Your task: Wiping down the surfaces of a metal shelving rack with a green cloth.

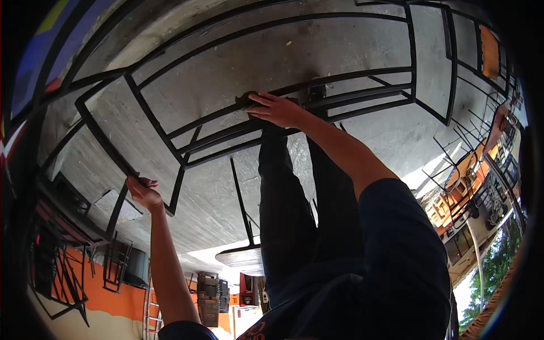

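Note:
A large black metal tube frame (272,21) lies across the view above a concrete floor. At the left, my left hand (143,191) is closed around a corner of its dark tubing (106,142). My right hand (276,111) is over the parallel middle bars (221,138), its fingers pointing left. A dark brown object, perhaps a shoe (246,98), shows at those fingertips. Whether the right hand holds something small or rests on a bar cannot be told. My legs, in dark trousers (282,178), stand close behind the bars.
A round-looking tabletop or seat (242,259) with thin black legs is behind me. More black metal frames (68,272) are at the lower left, near a ladder (152,310) and stacked crates (208,297). Metal frames and orange items (459,187) crowd the right side.

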Demonstrator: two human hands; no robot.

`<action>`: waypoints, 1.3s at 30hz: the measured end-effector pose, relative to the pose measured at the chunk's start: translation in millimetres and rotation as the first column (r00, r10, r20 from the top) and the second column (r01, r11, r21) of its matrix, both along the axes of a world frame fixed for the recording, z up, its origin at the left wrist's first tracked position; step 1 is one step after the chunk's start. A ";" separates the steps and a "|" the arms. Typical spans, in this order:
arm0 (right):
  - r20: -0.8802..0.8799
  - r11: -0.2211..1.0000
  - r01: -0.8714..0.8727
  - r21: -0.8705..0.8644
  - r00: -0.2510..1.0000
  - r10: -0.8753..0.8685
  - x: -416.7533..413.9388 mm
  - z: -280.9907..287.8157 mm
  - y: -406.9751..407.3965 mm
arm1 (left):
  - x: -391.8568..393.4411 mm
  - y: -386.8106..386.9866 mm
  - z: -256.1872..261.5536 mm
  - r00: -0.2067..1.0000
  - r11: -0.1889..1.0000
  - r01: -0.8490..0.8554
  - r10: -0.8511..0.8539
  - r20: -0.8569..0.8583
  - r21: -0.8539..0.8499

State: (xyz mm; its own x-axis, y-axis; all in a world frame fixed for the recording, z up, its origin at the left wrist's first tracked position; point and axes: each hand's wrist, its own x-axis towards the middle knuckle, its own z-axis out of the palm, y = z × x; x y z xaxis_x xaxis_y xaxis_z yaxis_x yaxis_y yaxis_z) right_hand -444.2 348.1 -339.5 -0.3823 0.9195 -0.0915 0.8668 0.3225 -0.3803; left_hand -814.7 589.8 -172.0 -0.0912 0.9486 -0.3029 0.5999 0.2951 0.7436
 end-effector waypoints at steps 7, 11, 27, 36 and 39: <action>-0.034 0.945 0.324 0.034 0.946 -0.323 199.1 15.1 -177.4 | -1.7 6.2 -5.2 0.970 1.000 0.011 -0.018 -0.241 -0.028; 0.215 0.781 0.623 -0.040 0.769 -0.602 281.7 20.8 -263.9 | 3.8 5.4 -4.4 0.763 0.995 0.050 -0.094 -0.639 -0.086; -0.125 -0.251 0.944 -0.215 -0.281 -0.952 144.4 39.0 -173.9 | 62.1 36.9 15.9 0.319 0.829 -0.356 -0.326 -0.890 -0.431; -0.463 -0.366 0.895 -0.257 -0.446 -0.766 256.4 100.8 -244.6 | 73.5 15.2 63.6 0.631 0.750 -0.321 -0.287 -0.721 -0.579; -0.167 -0.390 0.845 0.365 -0.353 -0.921 331.4 42.6 -273.3 | 77.3 -1.0 43.6 0.605 0.757 -0.291 -0.328 -0.726 -0.585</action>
State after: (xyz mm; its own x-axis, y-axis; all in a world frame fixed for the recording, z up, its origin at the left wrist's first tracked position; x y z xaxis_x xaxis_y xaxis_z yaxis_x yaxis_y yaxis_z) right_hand -112.8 74.8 -296.9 0.9489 -0.0060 0.3156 0.1189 -0.9194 -0.3750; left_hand -737.4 588.8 -128.5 -0.5557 0.5770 -0.5985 0.8282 0.4470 -0.3381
